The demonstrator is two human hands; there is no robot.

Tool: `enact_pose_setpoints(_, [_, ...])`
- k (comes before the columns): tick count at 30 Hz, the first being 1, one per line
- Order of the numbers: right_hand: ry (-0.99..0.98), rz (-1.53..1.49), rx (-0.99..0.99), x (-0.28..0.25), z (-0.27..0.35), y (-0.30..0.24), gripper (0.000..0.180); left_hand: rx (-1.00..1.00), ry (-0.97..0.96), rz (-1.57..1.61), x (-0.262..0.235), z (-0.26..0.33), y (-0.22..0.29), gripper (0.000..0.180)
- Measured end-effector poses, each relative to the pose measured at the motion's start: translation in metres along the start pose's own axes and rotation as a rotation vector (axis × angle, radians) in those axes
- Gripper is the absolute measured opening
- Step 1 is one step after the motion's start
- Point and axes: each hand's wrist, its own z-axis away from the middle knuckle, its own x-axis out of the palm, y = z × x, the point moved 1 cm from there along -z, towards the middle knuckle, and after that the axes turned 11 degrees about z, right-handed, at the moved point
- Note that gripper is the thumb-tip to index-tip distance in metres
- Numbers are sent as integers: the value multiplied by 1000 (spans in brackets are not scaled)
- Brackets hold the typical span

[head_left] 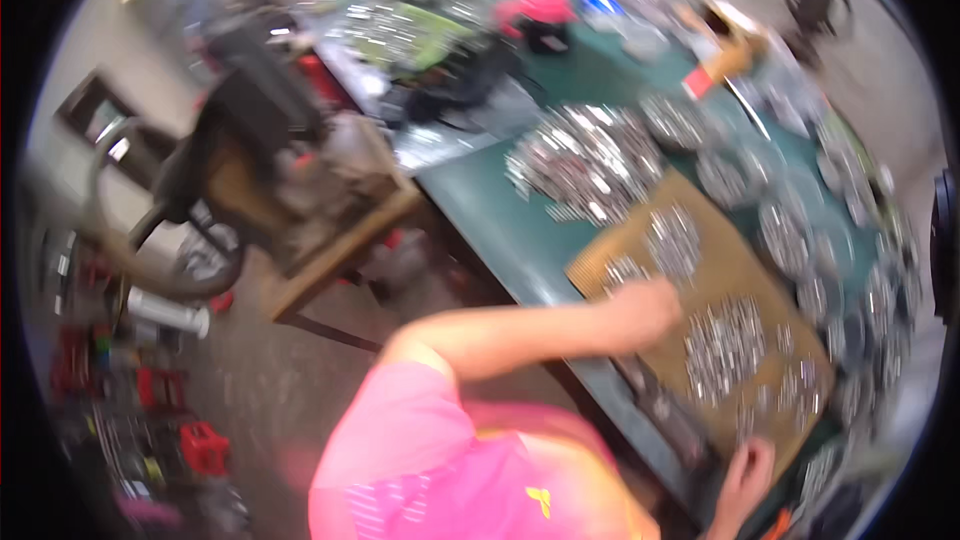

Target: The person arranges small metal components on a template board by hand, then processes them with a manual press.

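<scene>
My left hand (pixel 642 316), blurred, is over the near left part of a brown cardboard sheet (pixel 690 210), beside a small group of shiny metal pieces (pixel 625 272). Its fingers look curled in; whatever they may hold is hidden. At the sheet's near right end is my right hand (pixel 750 465), also curled closed, with its contents too blurred to make out. Between the hands lies a broad cluster of small silvery pieces (pixel 725 348). A rounder cluster (pixel 673 240) sits farther up the sheet, and smaller groups (pixel 795 385) lie toward its right side.
A large heap of shiny metal parts (pixel 590 160) lies on the green table (pixel 475 205) beyond the cardboard. Several clear round containers of parts (pixel 785 237) line the right side. A dark machine (pixel 225 160) on a wooden stand (pixel 345 255) is at left; red crates (pixel 205 448) are on the floor.
</scene>
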Motion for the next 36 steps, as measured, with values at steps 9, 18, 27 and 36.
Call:
enact_pose_setpoints(9, [-91,67,-342,34,-47,-59,15,-34,47,87,-49,-3,-13,11])
enact_pose_setpoints(18, [-88,158,-369,32,-31,-55,16,30,99,75,-37,-2,0,9])
enact_pose_setpoints(27, [-9,259,-398,42,-27,-71,16,4,55,177,-52,7,-6,13])
enact_pose_setpoints(36, [-94,37,-229,43,-35,-69,16,-205,120,516,-70,22,-24,11])
